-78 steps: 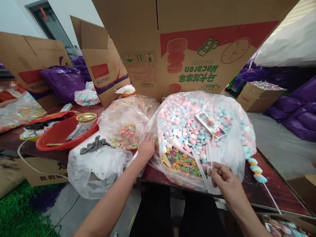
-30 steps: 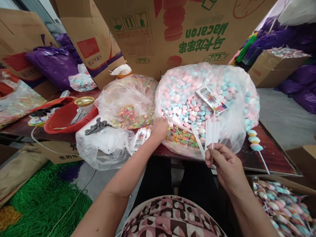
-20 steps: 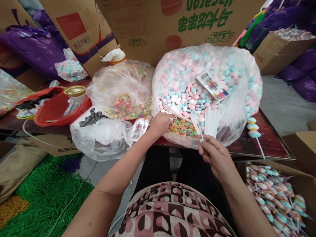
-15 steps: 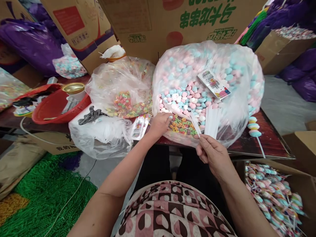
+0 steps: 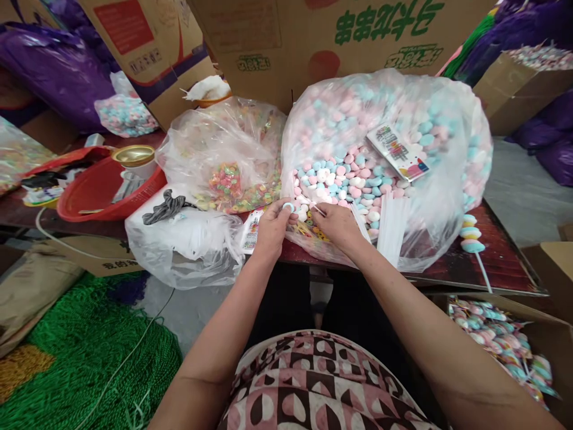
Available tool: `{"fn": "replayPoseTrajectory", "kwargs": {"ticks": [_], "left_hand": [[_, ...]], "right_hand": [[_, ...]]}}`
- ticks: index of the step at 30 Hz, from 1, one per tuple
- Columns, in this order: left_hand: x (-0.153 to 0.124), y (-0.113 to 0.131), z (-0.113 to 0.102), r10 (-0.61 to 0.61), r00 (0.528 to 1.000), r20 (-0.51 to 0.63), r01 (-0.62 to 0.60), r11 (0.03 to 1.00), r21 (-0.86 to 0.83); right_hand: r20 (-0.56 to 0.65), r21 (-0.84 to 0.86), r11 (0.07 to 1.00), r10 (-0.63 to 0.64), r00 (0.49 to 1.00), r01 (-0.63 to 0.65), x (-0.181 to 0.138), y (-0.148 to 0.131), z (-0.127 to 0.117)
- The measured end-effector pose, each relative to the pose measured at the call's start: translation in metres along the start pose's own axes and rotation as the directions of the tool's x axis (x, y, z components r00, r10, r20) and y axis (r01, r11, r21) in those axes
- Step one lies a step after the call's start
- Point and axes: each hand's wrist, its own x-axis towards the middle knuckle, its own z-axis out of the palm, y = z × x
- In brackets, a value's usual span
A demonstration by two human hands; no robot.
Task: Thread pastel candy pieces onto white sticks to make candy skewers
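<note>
My left hand (image 5: 272, 230) is closed on a pale blue and white marshmallow (image 5: 289, 207) at the near edge of the large clear bag (image 5: 299, 122). Just to its right, my right hand (image 5: 338, 224) pinches a thin white stick (image 5: 319, 209), whose tip points toward the marshmallow; the two look apart. Beneath and between my hands lie ring-shaped candies (image 5: 308, 230), partly hidden. Behind them the bag's opening shows many pink, blue and white marshmallows (image 5: 358, 173). A bundle of white sticks (image 5: 394, 230) rests right of my right hand.
A printed card pack (image 5: 397, 151) lies on the marshmallow bag. Left stand a bag of ring candies (image 5: 224, 137), a bag of white items (image 5: 188, 239) and a red basket (image 5: 85, 200). A skewered marshmallow stick (image 5: 472, 236) lies right, above a box of wrapped ones (image 5: 496, 334).
My right hand has moved left from the white sticks toward my left hand, carrying a stick. My left hand has drawn back slightly, with a marshmallow showing in its fingers.
</note>
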Motion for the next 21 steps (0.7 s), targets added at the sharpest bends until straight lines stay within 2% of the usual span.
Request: {"fn": "replayPoseTrajectory", "kwargs": {"ticks": [6,12,14,17,21], "left_hand": [[-0.009,-0.010,-0.007,-0.083,0.997,0.004,0.083,0.996,-0.035],[-0.011,-0.014,-0.005,-0.106,0.994,0.029,0.107,0.992,-0.070],[-0.013,-0.011,-0.002,-0.107,0.994,0.034,0.110,0.990,-0.093],[-0.017,-0.006,0.001,-0.090,0.995,0.042,0.093,0.992,-0.086],[-0.019,-0.005,0.007,-0.079,0.995,0.061,0.079,0.997,0.002]], "right_hand": [[0.049,-0.115,0.993,-0.009,0.999,0.014,0.012,-0.014,0.025],[0.024,-0.138,0.990,0.040,0.999,-0.036,0.010,-0.006,0.023],[-0.015,-0.045,0.997,0.063,0.998,-0.064,0.007,0.002,0.017],[-0.082,0.225,0.968,0.136,0.987,-0.115,-0.001,0.013,0.005],[-0.050,0.564,0.812,0.215,0.975,-0.150,-0.020,0.020,-0.014]]}}
